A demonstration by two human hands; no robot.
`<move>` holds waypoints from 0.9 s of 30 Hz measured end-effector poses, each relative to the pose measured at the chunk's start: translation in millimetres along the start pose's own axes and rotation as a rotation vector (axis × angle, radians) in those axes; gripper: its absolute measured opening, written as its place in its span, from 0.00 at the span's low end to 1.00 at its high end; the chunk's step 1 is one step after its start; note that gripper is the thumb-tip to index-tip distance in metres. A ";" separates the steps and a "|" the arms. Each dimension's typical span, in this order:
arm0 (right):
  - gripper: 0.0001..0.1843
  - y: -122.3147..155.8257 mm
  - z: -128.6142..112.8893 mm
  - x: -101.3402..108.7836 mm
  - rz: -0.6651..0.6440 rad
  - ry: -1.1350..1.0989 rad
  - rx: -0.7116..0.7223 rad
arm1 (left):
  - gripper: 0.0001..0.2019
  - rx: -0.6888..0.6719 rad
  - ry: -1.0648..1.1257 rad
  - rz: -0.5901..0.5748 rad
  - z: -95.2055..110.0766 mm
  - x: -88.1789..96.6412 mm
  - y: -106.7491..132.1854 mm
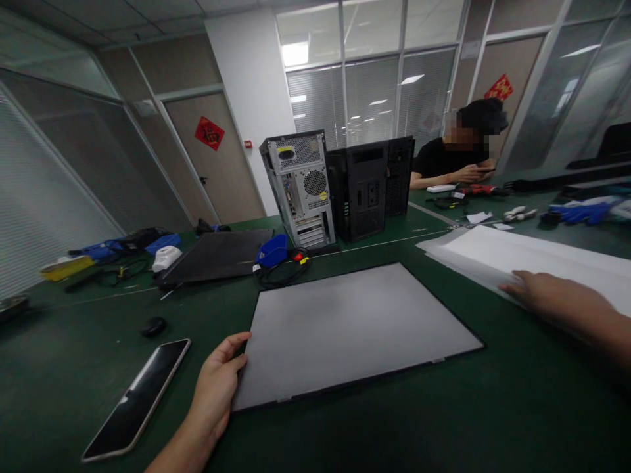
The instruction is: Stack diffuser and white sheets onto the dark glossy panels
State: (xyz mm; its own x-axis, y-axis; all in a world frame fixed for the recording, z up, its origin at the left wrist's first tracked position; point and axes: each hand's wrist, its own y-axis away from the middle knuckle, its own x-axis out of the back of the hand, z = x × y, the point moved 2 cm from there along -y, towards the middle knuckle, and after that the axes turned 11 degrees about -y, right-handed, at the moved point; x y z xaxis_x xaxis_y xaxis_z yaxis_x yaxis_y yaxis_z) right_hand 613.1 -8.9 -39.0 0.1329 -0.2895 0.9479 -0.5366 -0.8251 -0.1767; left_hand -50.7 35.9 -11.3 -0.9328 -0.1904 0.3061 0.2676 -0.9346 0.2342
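Note:
A flat, pale grey display panel (352,328) with a thin black frame lies in front of me on the green table. My left hand (221,374) is closed on its left edge, thumb on the upper face. To the right, my right hand (555,293) is at the near edge of some large white sheets (542,253), with its fingers closed on them; motion blur softens this hand. One of the sheets looks translucent along its left side. The fingers beneath the sheets are hidden.
A phone (138,401) and a black mouse-like object (154,326) lie left. Behind the panel are a blue tray (272,251), cables, a dark flat panel (217,255) and computer towers (303,190). A co-worker (444,161) sits far right, near a red tool (480,190).

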 end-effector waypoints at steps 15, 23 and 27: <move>0.35 74.8 -127.6 33.6 -0.059 -0.015 0.286 | 0.17 -0.003 -0.008 0.012 -0.1 0.4 -0.6; 0.29 148.1 -201.3 16.2 -0.482 -0.327 1.025 | 0.17 0.004 0.001 0.002 -0.8 0.6 1.0; 0.34 153.7 -205.2 17.9 -0.495 -0.339 1.072 | 0.16 -0.011 0.005 0.006 0.7 0.8 1.3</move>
State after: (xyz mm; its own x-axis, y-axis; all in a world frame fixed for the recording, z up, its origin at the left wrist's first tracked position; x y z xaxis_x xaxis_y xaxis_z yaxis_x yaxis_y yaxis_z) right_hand 362.0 -41.3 5.2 0.4234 0.1884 0.8862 0.5684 -0.8169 -0.0979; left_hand -50.9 34.8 -10.1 -0.9323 -0.1976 0.3030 0.2708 -0.9366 0.2223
